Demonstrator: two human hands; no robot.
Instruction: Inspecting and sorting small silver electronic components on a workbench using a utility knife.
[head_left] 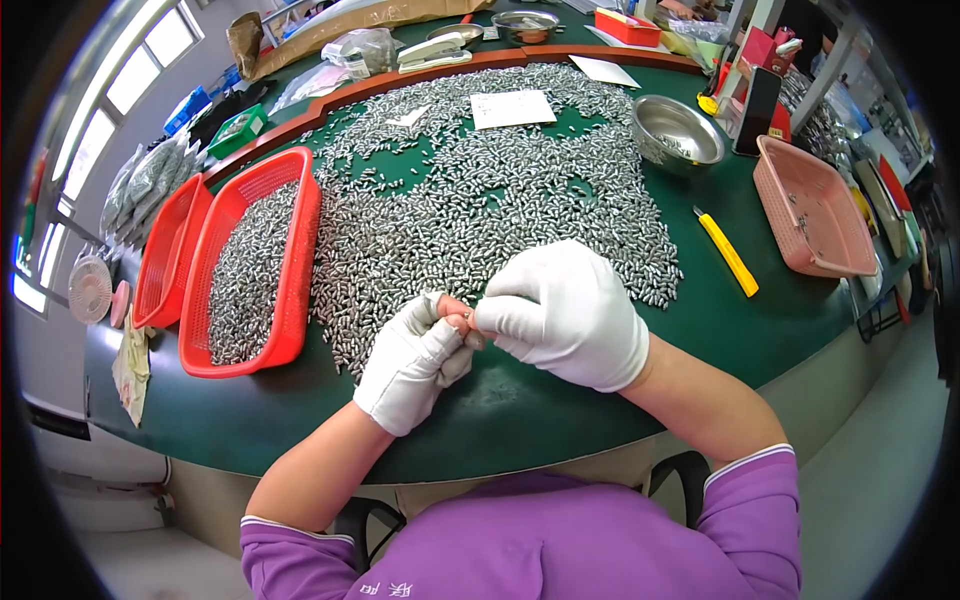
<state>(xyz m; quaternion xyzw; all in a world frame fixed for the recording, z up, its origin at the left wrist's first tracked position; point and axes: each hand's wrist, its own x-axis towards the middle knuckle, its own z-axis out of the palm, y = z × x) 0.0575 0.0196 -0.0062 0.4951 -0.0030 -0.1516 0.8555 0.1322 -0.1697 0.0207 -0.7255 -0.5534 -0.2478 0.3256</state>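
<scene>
Both hands wear white gloves, and bare fingertips show on the left one. Above the near edge of the pile, my left hand (408,362) is closed in a pinch. My right hand (572,318) meets it, thumb and fingers pressed together at the left fingertips. Whatever they pinch is tiny and mostly hidden by the fingers. Beyond and beneath them spreads a wide layer of small silvery metal parts (450,235), short and rounded. Left of my hands, a red plastic basket (304,245) holds a heap of similar parts (250,270).
A second red basket (160,262) stands farther left. On the right lie a yellow utility knife (728,253), a steel bowl (690,158) with a few parts and a pink basket (835,240). White paper (513,109) rests on the pile; a wooden rail (440,78) borders its far side.
</scene>
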